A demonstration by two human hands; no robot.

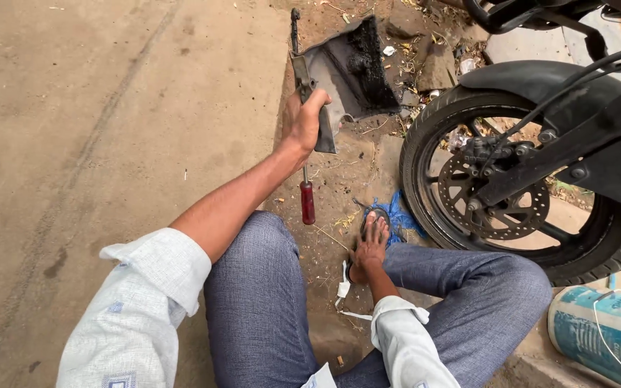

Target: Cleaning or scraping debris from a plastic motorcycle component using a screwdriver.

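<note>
My left hand (305,121) is raised and shut on a dark, greasy plastic cover (353,68), together with a long screwdriver whose red handle (307,202) hangs below the fist. My right hand (370,249) rests low between my knees, its fingers on my sandalled foot (375,221), holding nothing that I can see. Just beyond that foot, a blue cloth (400,214) lies on the dirt. I sit on the ground in grey trousers and a pale shirt.
A motorcycle's front wheel (415,154) with its brake disc (501,205) and black fender (540,75) stands close on the right. A blue and white drum (598,330) lies at bottom right. Stones and litter (436,68) lie behind the cover. Concrete road (109,144) spreads left.
</note>
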